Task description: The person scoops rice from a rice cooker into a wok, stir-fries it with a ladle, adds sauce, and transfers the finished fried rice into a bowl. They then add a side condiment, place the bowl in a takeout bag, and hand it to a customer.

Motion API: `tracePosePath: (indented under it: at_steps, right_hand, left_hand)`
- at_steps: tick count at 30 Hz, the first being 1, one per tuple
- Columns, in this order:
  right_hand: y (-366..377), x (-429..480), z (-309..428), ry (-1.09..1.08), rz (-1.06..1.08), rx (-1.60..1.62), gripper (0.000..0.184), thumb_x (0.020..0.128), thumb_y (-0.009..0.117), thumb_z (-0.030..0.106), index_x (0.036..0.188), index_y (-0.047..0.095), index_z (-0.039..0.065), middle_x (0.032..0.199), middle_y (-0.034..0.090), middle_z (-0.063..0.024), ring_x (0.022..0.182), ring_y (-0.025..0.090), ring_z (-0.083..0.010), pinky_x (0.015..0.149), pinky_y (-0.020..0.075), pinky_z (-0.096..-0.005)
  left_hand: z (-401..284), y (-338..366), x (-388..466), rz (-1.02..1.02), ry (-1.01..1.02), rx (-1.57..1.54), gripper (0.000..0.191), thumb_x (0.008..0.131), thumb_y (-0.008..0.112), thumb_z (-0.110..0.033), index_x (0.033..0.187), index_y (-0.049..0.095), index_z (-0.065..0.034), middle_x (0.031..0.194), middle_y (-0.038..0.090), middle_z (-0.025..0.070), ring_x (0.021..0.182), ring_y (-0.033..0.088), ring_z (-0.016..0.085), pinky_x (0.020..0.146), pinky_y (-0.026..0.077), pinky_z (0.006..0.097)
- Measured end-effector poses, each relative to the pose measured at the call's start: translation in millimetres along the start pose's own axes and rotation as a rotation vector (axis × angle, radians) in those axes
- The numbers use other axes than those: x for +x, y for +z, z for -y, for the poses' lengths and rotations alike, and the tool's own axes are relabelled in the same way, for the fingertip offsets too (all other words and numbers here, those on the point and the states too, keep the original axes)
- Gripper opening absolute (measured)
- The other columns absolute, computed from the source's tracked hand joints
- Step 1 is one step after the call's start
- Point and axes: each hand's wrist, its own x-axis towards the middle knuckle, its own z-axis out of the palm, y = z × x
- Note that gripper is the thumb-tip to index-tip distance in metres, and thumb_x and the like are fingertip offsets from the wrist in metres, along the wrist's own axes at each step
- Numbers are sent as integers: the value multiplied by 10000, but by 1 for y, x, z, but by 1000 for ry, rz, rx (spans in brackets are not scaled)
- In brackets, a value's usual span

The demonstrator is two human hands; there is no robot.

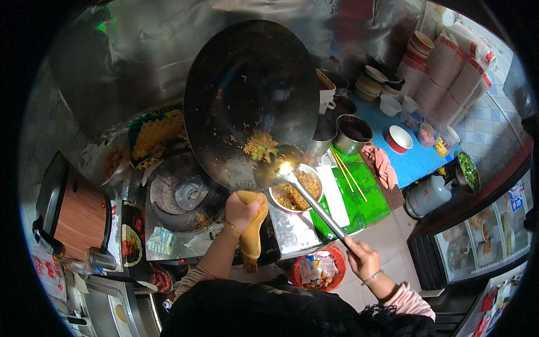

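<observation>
My left hand (243, 214) grips a wok handle wrapped in a yellow-brown cloth (252, 236). The large black wok (248, 97) is tipped up above the counter, a small heap of fried rice with green bits (261, 146) near its lower edge. My right hand (363, 258) holds the dark grip of a long metal wok ladle (318, 206). The ladle's head is between the wok's lower rim and a white bowl (274, 201), which holds fried rice (298, 194). How much rice the ladle head carries cannot be told because of glare.
A stove burner (191, 196) lies left of the handle. Chopsticks (348, 172) rest on a green mat (366, 198). Metal pots (353, 135) and a red-sided bowl (399, 139) stand behind to the right. Below the counter is a red waste bin (342, 265); a glass-front fridge (484, 236) stands far right.
</observation>
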Motion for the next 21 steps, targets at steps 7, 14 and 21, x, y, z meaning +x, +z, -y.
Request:
tracePosePath:
  at_steps: [7,14,21]
  right_hand:
    - [-29,-33,0,111,-63,123,412,699,603,23,1090,582,148,625,530,-94,533,560,-244,494,464,-310]
    - [12,25,5,227,-50,427,427,726,614,68,1144,544,122,779,596,-154,642,602,-255,590,468,-295]
    - [-4,-16,-3,165,-27,256,420,720,604,50,1130,552,127,691,568,-136,587,576,-272,550,468,-325]
  left_hand:
    - [11,-7,10,-160,3,197,261,627,669,-161,741,548,39,718,616,102,658,597,176,593,467,302]
    - [9,-9,1,-151,-43,220,278,606,694,-187,733,577,32,720,626,100,666,603,162,598,468,293]
    - [3,-14,5,-111,-7,122,276,607,680,-164,775,570,25,764,629,99,693,604,183,627,473,300]
